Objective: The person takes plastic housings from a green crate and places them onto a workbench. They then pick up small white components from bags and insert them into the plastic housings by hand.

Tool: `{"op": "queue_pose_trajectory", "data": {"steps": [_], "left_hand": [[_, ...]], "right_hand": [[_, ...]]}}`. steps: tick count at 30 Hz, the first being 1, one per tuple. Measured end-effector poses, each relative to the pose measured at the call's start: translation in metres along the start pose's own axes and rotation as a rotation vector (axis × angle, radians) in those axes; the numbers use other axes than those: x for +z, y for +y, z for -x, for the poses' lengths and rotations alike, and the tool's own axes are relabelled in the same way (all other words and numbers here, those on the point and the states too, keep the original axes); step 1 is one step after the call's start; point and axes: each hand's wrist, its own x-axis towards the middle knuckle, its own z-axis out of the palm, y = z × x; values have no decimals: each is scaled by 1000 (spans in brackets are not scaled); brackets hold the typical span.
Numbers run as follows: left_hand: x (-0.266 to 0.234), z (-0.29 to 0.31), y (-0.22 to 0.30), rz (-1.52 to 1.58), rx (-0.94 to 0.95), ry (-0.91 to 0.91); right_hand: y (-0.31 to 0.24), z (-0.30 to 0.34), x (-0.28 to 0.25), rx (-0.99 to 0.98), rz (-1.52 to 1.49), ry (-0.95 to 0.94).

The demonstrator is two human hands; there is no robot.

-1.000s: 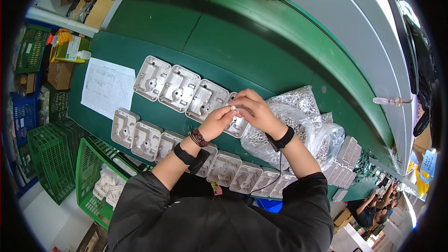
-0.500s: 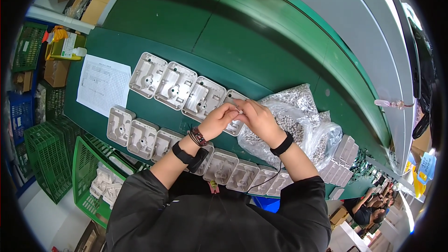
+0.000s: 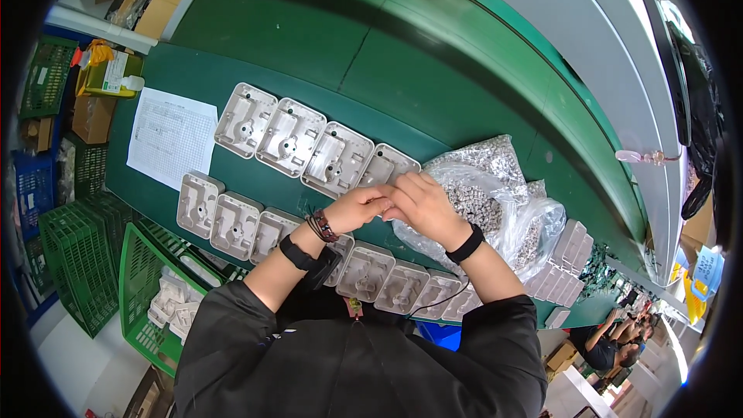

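Observation:
My left hand (image 3: 361,209) and my right hand (image 3: 422,207) meet over the fourth housing (image 3: 393,162) of the far row, fingers closed and pressed together. Whatever they pinch is hidden by the fingers. This housing is a light grey, open box, partly covered by my hands. To its left stand three more such housings, among them the third housing (image 3: 338,161), with moulded posts and dark round spots inside. Right beside my right hand lies an open clear plastic bag (image 3: 507,224) full of small greyish parts. Closer to me runs a second row of housings (image 3: 366,272), partly behind my forearms.
A printed sheet (image 3: 172,139) lies at the table's left. Beyond the table runs a green conveyor belt (image 3: 433,77). Stacked grey pieces (image 3: 554,286) sit right of the bag. A green crate (image 3: 147,333) with grey parts stands at lower left. Other people (image 3: 611,348) are at far right.
Both hands have shifted slightly, and the small whitish piece seen between the fingertips is now covered. The seam on the belt has moved right.

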Motion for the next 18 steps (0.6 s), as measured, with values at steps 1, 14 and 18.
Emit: {"op": "queue_pose_trajectory", "data": {"steps": [1, 14, 18], "left_hand": [[1, -3, -6, -167, 116, 76], [-28, -9, -9, -440, 326, 96], [-20, -5, 3, -740, 258, 454]], "right_hand": [[2, 0, 1, 24, -32, 43], [24, -10, -1, 9, -299, -69], [62, -17, 4, -40, -53, 15]]}}
